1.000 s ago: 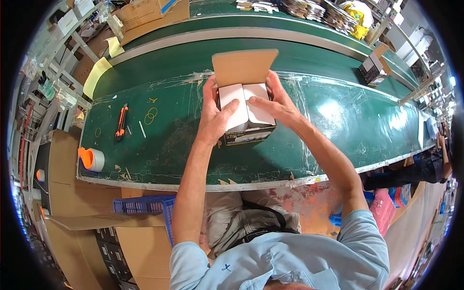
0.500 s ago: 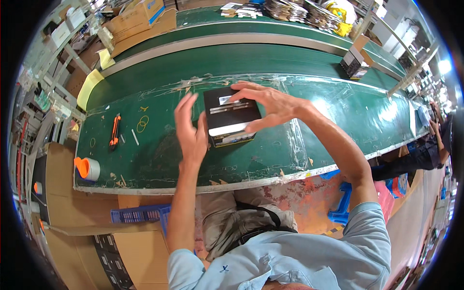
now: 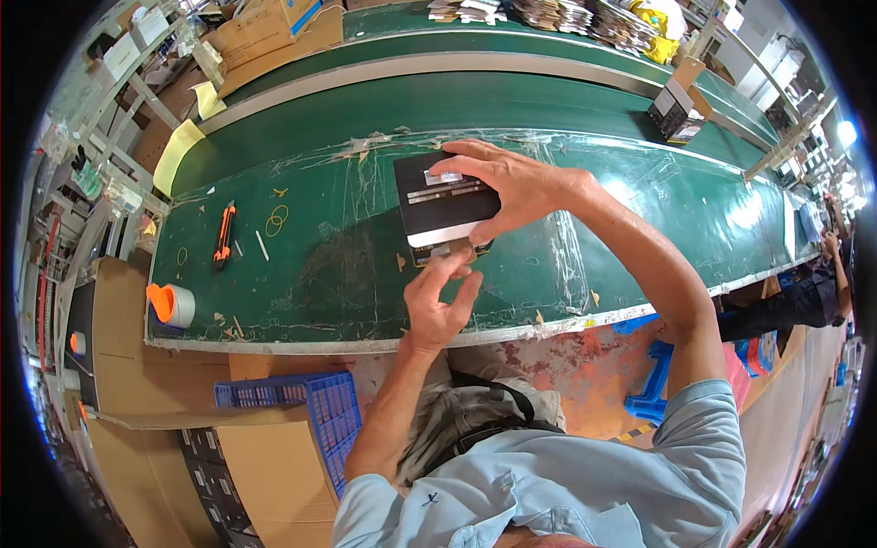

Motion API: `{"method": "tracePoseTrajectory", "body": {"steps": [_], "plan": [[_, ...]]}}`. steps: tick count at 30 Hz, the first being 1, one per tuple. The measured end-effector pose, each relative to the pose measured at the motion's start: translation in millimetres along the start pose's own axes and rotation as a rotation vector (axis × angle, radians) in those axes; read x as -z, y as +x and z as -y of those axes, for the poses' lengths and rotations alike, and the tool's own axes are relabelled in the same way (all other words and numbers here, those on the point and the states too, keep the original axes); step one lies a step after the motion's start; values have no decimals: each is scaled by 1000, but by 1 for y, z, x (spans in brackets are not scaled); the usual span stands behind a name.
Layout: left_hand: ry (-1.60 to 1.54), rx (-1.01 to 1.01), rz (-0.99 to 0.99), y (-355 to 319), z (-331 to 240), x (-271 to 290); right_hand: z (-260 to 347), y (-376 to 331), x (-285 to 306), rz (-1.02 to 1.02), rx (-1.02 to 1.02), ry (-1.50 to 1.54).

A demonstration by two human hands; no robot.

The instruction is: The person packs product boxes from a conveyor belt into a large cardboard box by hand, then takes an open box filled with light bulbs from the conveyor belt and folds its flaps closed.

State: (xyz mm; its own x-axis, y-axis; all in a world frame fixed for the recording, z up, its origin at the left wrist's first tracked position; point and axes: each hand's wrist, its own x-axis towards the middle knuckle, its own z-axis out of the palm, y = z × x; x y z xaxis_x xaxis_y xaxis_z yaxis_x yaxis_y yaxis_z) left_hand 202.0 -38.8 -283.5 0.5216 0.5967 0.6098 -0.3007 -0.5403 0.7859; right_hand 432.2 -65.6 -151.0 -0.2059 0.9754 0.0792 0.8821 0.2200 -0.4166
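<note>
A black cardboard box [image 3: 438, 208] with a white band along its near top edge stands on the green work table [image 3: 338, 301]. My right hand [image 3: 525, 187] grips it from the right, fingers over the top and thumb at the near edge. At the near face, my left hand [image 3: 438, 306] touches the box with its fingertips, just below the white band. The left thumb stands apart from the index finger, and the other left fingers are curled. A pale label and a slot-like strip show on the box's top. Its far side is hidden.
Left on the table lie an orange utility knife [image 3: 224, 236], yellow rubber bands [image 3: 277, 220] and a tape roll [image 3: 174, 306]. Beyond runs a green conveyor [image 3: 438, 100] carrying an open box [image 3: 676, 111]. A blue crate [image 3: 333, 416] and cartons [image 3: 265, 475] stand below left; another person [image 3: 795, 301] is at far right.
My left hand has moved from the box's left side round to its near face, its fingers now curled. My right hand keeps its place on the box.
</note>
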Motion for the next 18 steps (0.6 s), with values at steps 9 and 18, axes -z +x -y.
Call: {"method": "tracePoseTrajectory", "body": {"steps": [9, 18], "plan": [[450, -289, -114, 55, -8, 51, 2, 7, 10, -46, 41, 168], [388, -280, 118, 76, 20, 53, -25, -5, -15, -189, 141, -42]]}}
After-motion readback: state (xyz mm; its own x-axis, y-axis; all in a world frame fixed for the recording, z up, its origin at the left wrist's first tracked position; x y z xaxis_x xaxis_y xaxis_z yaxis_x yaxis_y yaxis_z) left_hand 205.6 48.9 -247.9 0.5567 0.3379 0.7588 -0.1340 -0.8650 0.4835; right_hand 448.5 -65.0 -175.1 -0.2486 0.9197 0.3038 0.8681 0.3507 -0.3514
